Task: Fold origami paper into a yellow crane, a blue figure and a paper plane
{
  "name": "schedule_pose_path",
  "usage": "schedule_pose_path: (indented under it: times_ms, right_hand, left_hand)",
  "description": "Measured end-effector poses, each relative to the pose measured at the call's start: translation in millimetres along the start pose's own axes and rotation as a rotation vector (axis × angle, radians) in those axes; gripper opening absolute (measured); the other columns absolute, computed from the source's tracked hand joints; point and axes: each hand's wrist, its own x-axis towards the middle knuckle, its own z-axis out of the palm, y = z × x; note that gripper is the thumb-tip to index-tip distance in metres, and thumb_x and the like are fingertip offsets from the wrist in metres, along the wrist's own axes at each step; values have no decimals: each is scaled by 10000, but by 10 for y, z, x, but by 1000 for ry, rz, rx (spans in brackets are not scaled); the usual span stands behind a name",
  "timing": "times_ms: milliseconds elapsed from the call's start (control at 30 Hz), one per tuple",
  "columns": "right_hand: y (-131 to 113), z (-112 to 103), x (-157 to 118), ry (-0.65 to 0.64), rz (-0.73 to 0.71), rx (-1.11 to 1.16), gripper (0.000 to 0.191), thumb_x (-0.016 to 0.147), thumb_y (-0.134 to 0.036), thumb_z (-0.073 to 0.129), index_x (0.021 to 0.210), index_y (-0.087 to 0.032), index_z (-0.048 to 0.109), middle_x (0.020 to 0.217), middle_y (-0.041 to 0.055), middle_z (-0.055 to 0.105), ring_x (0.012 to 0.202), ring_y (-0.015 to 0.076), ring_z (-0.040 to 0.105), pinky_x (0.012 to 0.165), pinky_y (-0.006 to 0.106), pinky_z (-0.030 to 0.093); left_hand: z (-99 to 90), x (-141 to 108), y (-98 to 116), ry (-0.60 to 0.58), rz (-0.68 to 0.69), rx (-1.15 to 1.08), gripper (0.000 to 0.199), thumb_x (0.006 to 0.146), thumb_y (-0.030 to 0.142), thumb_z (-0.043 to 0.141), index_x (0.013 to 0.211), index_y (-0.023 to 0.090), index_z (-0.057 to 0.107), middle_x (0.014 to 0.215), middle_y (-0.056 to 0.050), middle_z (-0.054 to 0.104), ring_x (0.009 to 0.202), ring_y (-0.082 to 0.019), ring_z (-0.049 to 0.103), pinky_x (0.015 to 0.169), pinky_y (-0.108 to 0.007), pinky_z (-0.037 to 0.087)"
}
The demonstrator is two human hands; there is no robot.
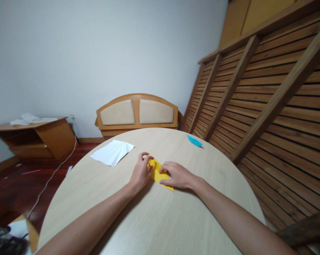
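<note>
A folded piece of yellow paper (pixel 157 175) lies slantwise on the round pale table (pixel 138 226), between my two hands. My left hand (pixel 142 171) holds its upper left end, with the fingers curled over the edge. On the paper's right part, my right hand (pixel 175 174) grips it with bent fingers and the thumb near the lower edge. The fingers partly cover the folds, so their exact shape is hard to tell.
A creased white sheet (pixel 112 152) rests at the table's back left. A small folded blue paper (pixel 194 141) sits at the back right. Beyond the table are a headboard (pixel 137 95), a slatted wooden frame (pixel 245 102) at right, and a low cabinet (pixel 56 136) at left.
</note>
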Motion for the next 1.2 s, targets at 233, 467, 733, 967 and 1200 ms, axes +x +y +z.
schedule_pose_path:
  times_ms: [233,467,733,967,1200]
  right_hand:
    - [78,-27,-5,-27,-78,2,198,868,-286,632,1023,-172,682,1073,80,693,1040,222,599,948,346,420]
    - [-25,-40,-15,-11,-47,-8,245,910,-286,582,1117,-183,665,1143,94,692,1094,230,599,962,353,424]
    - [22,32,0,-77,-176,-33,297,975,-254,490,1213,-209,663,1260,91,659,1195,221,578,1030,352,407]
    - [182,-34,-25,-105,-93,-101,310,980,-200,445,1143,-213,709,1268,104,660,1159,232,615,1007,387,426]
    - [-90,134,23,-83,115,28,674,988,-512,388,1514,-94,335,1567,162,311,1459,258,274,1197,420,194]
  left_hand:
    - [-3,-10,28,-313,333,162,384,900,134,449,1252,217,578,1483,-112,437,1390,-244,405,1155,-455,387]
    - [-11,-40,-5,-526,154,227,489,1000,379,290,1448,231,417,1567,-97,333,1489,-251,235,1221,-525,232]
    - [-44,-17,-66,-620,60,334,571,997,406,192,1526,204,264,1609,-78,207,1511,-262,127,1231,-547,127]
    - [-68,-18,-108,-600,3,375,633,980,495,224,1534,188,240,1613,-94,177,1510,-294,115,1220,-537,162]
    - [-45,-49,7,-610,10,389,614,978,416,228,1544,179,205,1621,-83,141,1518,-267,56,1230,-505,150]
